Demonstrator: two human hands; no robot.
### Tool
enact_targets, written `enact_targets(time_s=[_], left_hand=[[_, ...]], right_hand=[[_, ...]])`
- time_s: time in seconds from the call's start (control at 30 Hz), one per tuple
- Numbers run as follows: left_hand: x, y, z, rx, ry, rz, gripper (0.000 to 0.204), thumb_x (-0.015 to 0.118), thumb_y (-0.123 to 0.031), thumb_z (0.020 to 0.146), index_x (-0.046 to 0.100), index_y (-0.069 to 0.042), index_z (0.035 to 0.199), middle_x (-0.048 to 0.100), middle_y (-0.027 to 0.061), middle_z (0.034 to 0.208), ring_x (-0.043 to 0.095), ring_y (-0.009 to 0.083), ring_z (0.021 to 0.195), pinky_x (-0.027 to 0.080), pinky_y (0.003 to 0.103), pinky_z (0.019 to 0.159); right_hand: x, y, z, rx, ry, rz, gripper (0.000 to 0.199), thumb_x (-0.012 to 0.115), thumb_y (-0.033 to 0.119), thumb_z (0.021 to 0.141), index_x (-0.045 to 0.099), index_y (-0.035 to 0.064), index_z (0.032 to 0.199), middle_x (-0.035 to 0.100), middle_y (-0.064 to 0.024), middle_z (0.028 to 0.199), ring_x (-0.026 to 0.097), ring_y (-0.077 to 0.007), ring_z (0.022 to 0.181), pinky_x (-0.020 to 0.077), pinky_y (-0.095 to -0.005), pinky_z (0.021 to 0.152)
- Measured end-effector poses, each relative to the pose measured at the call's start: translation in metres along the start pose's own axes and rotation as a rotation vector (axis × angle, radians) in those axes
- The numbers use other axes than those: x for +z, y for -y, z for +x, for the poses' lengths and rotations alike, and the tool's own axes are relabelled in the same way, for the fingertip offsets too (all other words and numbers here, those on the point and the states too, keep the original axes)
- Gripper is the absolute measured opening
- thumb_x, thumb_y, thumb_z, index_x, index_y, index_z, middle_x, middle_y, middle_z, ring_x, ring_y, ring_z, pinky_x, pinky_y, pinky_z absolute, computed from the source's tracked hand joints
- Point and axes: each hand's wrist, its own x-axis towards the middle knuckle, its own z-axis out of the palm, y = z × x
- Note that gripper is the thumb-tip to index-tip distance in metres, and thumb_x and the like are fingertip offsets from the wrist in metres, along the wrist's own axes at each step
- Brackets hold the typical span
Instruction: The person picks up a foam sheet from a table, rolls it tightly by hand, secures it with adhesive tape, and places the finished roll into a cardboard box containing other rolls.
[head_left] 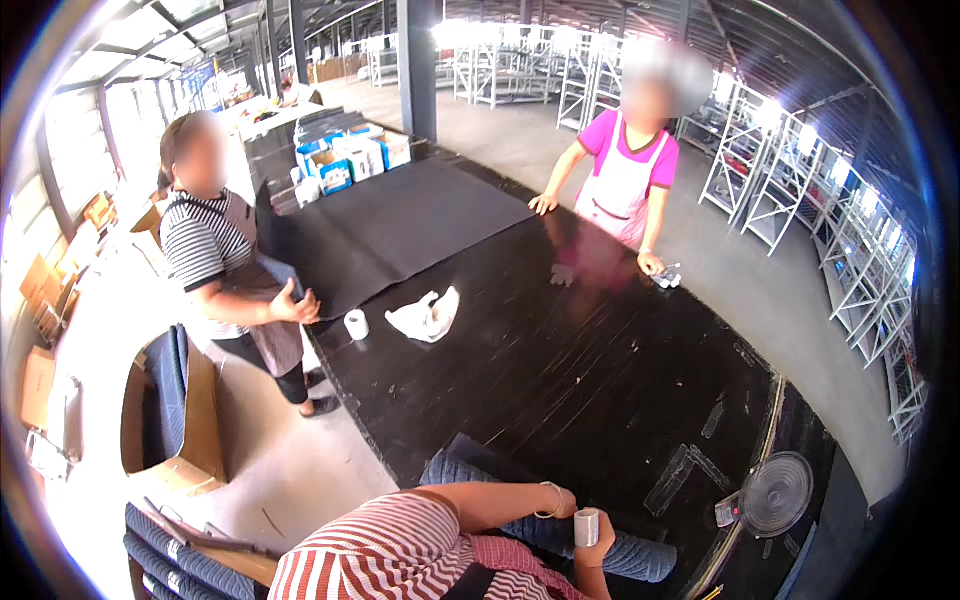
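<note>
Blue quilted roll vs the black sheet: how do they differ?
Shape: the blue quilted roll is wound into a cylinder; the black sheet is spread flat.
Surface: the roll is ridged; the sheet looks smooth.
Place: the roll is at the near end, by the right hand; the sheet lies farther off.
Shared: both are dark and on the table.

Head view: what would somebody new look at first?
Probably the big black table stretching across the middle, with a crumpled white bundle on its left side. Next might come the person in bright pink, standing at the table's right edge, near the top. Down at the bottom, the right grip holds a small white roll by a dark blue roll.
</note>
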Motion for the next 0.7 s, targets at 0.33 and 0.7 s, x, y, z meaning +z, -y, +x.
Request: enact_targets(time_s=[0.33,0.7], left_hand=[[0.004,-0.001,0.013,-0.043,-0.050,-0.014,0.040,0.057,-0.037,0.093,0.078,-0.004,0.104,0.073,0.0234,0.107,0.071,0.0401,0.103,0.056,0.048,0.087],[0.001,0.004,0.010,-0.176,-0.098,-0.126,0.041,0.057,-0.035,0.091,0.077,-0.003,0.106,0.073,0.0217,0.111,0.070,0.0379,0.109,0.055,0.046,0.090]], right_hand=[[-0.008,0.004,0.004,0.022,-0.021,-0.082,0.018,0.076,0.018,0.082,0.073,0.0041,0.094,0.073,-0.0145,0.083,0.073,-0.0296,0.077,0.0560,-0.0370,0.074],[-0.005,-0.007,0.008,-0.019,-0.010,-0.135,0.022,0.077,0.016,0.082,0.072,0.0020,0.098,0.074,-0.0147,0.085,0.074,-0.0238,0.081,0.0558,-0.0348,0.074]])
